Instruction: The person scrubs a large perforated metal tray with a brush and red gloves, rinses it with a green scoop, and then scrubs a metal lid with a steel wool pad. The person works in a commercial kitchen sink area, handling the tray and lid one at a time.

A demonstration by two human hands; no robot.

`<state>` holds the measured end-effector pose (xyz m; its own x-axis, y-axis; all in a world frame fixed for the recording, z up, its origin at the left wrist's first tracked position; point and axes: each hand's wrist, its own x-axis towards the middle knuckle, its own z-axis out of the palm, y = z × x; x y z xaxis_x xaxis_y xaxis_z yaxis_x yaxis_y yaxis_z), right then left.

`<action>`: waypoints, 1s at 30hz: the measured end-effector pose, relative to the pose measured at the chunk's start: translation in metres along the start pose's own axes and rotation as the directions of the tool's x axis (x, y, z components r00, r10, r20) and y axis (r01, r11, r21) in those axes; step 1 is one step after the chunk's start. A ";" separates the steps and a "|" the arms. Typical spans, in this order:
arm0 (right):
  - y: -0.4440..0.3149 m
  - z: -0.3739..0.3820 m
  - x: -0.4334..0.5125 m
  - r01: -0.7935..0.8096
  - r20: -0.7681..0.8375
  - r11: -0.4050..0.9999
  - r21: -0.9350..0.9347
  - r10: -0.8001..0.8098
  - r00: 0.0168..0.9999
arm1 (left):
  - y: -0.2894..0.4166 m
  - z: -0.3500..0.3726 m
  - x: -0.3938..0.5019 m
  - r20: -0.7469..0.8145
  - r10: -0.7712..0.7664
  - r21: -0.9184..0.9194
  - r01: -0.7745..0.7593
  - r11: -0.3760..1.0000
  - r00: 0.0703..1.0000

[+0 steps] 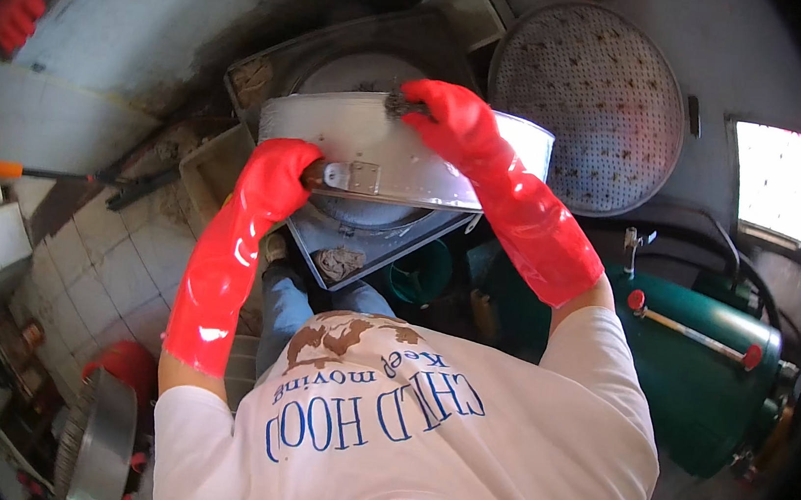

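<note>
My left hand (279,175), in a long red rubber glove, grips the brown handle (314,174) on the side of a large round aluminium steamer tier (376,136). The handle sits in a riveted metal bracket (360,177). At the tier's far upper rim, my right hand (454,119), gloved the same way, pinches a dark steel-wool scourer (398,104) against the metal. The tier is tilted, with its outer wall facing me. Beneath it lies a square metal stand (298,235) with a round raised ring, partly hidden. A crumpled cloth (338,264) rests on its near corner.
A big perforated round tray (587,108) leans on the wall. To the right stands a green metal tank (705,373) with a tap and gauge tube. A green bucket (420,271) is below the stand. Another metal ring (106,439) stands lower left; a red glove (18,14) hangs upper left.
</note>
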<state>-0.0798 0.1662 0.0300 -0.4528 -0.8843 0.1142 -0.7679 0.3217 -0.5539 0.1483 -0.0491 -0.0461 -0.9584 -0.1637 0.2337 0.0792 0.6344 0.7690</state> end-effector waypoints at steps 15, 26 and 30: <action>0.104 -0.041 -0.013 0.054 -0.382 0.995 -0.088 -0.084 0.920 | -0.010 -0.010 0.000 0.125 -0.364 -0.051 0.373 0.927 0.923; 0.073 -0.017 0.008 0.213 -0.293 0.971 -0.110 -0.237 0.926 | -0.014 -0.008 -0.008 0.185 -0.635 0.013 0.644 0.765 0.750; 0.169 -0.051 -0.026 -0.359 -0.344 0.865 0.351 0.475 0.810 | -0.041 0.000 -0.019 0.204 -0.644 -0.099 0.670 0.736 0.738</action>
<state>-0.2206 0.2608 -0.0246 -0.8874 -0.4469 0.1128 -0.3429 0.4766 -0.8095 0.1639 -0.0719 -0.0816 -0.8137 -0.3751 -0.4441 -0.5566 0.2825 0.7813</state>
